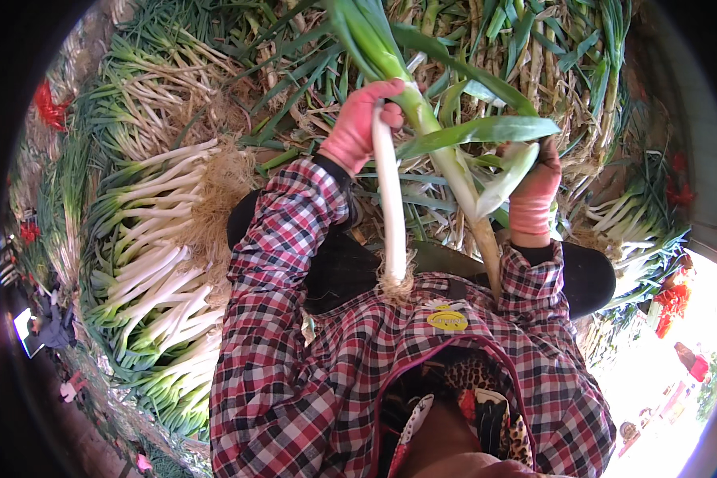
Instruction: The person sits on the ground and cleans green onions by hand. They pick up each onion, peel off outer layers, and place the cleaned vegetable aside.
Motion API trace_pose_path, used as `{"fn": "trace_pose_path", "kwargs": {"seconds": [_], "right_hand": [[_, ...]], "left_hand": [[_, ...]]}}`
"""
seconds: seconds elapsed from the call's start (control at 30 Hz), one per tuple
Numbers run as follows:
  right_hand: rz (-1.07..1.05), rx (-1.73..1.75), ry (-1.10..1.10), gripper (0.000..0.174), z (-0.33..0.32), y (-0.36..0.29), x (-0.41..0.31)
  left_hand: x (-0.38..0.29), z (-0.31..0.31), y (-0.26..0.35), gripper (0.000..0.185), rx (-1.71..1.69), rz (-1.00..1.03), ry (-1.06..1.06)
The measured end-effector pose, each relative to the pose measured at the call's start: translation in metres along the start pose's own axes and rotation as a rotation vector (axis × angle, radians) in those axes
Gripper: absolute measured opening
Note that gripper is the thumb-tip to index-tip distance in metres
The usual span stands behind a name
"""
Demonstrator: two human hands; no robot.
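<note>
My left hand [364,122], in a pink glove, is closed around a peeled white leek stalk [389,203] whose roots hang down over my lap. Its raised thumb lies against a thicker green leek [430,122], which slants down between my hands. At the right, my right hand [535,185], gloved too, grips a loosened outer leaf layer [509,179] that hangs off that thicker leek. Its fingers are partly hidden behind the leaf. The lower end of the thicker leek is brownish and lies against the checked overall [394,334].
Cleaned leeks [155,215] lie in rows at my left, roots towards me. Unpeeled leeks [532,66] are heaped ahead. Another pile [624,221] stands at the right, near red ties [672,305]. A person [54,325] is at the far left.
</note>
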State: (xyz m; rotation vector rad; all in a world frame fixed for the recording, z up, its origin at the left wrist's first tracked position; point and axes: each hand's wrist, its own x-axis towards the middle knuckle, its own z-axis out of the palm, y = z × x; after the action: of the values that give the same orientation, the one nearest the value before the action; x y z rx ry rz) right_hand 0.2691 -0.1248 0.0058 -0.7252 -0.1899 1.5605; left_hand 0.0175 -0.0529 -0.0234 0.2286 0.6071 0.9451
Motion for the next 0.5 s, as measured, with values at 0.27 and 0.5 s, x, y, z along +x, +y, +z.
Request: {"fn": "trace_pose_path", "kwargs": {"seconds": [0.27,0.5], "right_hand": [[0.222,-0.538,-0.422,0.041,0.034,0.02,0.04],[0.085,-0.559,-0.163,0.03,0.069,0.031,0.028]], "left_hand": [[-0.015,0.018,0.011,0.018,0.08,-0.048,-0.115],[-0.016,0.015,0.008,0.017,-0.029,-0.087,-0.008]]}}
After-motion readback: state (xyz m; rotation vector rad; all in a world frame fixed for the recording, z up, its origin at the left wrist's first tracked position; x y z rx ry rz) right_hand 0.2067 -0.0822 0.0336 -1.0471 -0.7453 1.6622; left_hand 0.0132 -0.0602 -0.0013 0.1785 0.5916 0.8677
